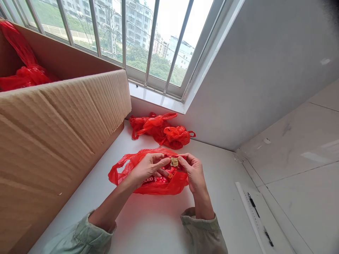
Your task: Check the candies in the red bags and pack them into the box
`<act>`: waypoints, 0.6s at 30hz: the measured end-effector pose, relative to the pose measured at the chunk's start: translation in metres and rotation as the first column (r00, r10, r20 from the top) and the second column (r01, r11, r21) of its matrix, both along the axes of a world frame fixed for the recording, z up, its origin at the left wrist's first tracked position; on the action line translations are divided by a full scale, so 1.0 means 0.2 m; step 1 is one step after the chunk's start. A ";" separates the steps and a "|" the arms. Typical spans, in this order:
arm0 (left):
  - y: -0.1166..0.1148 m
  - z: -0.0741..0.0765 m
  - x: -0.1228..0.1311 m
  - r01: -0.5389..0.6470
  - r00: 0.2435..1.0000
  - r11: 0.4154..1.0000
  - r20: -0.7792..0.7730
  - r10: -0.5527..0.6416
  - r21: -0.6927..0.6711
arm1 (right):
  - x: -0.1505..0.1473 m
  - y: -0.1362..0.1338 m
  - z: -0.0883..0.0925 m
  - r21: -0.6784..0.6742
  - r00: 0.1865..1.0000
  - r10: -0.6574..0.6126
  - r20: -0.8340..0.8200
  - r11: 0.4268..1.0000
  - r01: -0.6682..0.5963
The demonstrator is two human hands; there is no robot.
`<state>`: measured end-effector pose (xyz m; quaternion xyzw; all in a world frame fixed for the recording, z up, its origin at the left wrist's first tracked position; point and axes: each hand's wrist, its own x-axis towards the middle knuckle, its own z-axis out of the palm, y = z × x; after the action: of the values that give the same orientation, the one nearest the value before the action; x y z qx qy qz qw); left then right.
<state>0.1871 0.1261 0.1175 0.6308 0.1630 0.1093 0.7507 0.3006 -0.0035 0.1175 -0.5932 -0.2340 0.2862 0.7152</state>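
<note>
Between the thumbs and fingers of my left hand [153, 165] and my right hand [192, 167] is a small gold-coloured piece with ridges [174, 162], on something dark red. Its exact kind is too small to make out. Both hands are closed in a pinch, one on each side of it. Beneath them an open red plastic bag [166, 188] lies on the white table. Inside the bag are red patterned items [156, 179] with white marks, partly hidden by my left hand and the bag's sides.
Knotted red plastic bags [161, 128] lie at the wall behind. A large cardboard box [66, 116] holding a red bag [29, 72] fills the left side. On the right are a white strip with holes [249, 211] and a black pen [253, 204]. A barred window [137, 42] is above.
</note>
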 end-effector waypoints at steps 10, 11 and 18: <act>0.00 -0.01 0.01 0.008 0.999 1.000 0.032 -0.007 -0.030 | 0.05 -0.05 0.04 -0.172 0.983 0.162 0.083 0.974 -0.146; 0.00 -0.01 0.01 0.014 1.000 0.999 0.027 -0.013 -0.035 | 0.05 -0.06 0.04 -0.158 0.984 0.157 0.085 0.977 -0.142; 0.01 0.00 0.00 0.134 0.991 0.991 0.031 -0.134 0.000 | 0.06 -0.08 0.05 -0.106 0.981 0.178 0.071 0.980 -0.170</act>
<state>0.1872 0.1280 0.1171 0.6377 0.1086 0.0683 0.7595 0.3134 -0.0199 0.1266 -0.6161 -0.2989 0.3351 0.6471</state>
